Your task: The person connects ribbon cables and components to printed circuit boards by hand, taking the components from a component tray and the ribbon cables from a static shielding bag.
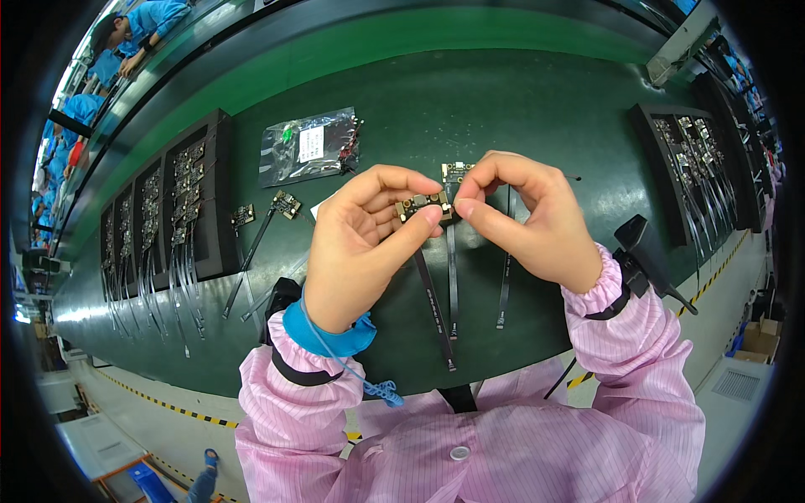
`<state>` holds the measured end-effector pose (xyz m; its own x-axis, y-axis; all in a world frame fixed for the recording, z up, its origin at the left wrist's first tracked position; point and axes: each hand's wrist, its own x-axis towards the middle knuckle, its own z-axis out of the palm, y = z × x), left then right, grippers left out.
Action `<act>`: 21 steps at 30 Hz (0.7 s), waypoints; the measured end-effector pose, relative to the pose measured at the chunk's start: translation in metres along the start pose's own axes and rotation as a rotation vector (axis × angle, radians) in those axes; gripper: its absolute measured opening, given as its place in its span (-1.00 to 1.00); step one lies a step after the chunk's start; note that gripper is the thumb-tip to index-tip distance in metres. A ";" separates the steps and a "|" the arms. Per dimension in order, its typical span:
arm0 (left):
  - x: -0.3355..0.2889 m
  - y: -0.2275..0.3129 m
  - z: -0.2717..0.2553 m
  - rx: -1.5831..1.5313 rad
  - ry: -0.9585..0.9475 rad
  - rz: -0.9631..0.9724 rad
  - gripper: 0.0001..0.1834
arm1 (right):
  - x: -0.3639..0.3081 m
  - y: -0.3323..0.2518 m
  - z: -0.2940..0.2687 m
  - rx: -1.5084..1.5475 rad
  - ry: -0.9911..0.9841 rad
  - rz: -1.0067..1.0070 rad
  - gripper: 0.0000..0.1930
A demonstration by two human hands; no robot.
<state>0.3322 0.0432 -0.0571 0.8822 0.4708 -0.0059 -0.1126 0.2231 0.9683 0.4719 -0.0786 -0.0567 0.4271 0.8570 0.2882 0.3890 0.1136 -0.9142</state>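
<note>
Above a green work mat (520, 109), the left hand (360, 251) and right hand (524, 218) pinch a small circuit board (422, 204) between fingertips, raised close for fine handling, its black ribbon cable (434, 306) hanging free, spare cables (506, 268) lying beneath.

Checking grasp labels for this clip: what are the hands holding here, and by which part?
Both hands, left hand and right hand, pinch one small circuit board by its ends; its flat ribbon cable hangs free below.

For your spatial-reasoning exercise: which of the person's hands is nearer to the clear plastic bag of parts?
Left. The left hand sits just below-right of the bag; the right hand is farther right.
</note>
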 end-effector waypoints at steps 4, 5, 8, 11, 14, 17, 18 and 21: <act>0.001 -0.003 -0.001 0.061 -0.004 0.033 -0.77 | 0.000 0.000 0.000 -0.018 0.002 -0.003 -0.92; 0.001 -0.003 -0.001 0.061 -0.004 0.033 -0.77 | 0.000 0.001 0.000 -0.023 0.001 -0.007 -0.91; 0.001 -0.003 -0.001 0.097 -0.009 0.045 -0.77 | 0.000 -0.001 0.001 -0.026 -0.003 0.001 -0.92; 0.002 -0.002 -0.001 0.109 -0.009 0.041 -0.77 | 0.000 -0.001 0.000 -0.055 -0.004 -0.003 -0.91; 0.002 -0.001 0.000 0.118 -0.005 0.037 -0.76 | 0.001 -0.001 0.000 -0.071 -0.014 -0.018 -0.91; 0.002 -0.001 0.000 0.125 -0.001 0.026 -0.77 | 0.001 0.000 0.000 -0.060 -0.037 -0.028 -0.91; 0.002 -0.002 -0.001 0.141 -0.003 0.037 -0.77 | 0.001 0.000 -0.001 -0.061 -0.037 -0.028 -0.91; 0.001 -0.003 0.000 0.157 -0.004 0.043 -0.77 | 0.000 0.000 -0.001 -0.082 -0.067 -0.028 -0.91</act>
<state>0.3335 0.0427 -0.0594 0.8800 0.4734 0.0371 -0.0778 0.0666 0.9947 0.4727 -0.0796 -0.0561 0.3609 0.8861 0.2910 0.4668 0.0985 -0.8789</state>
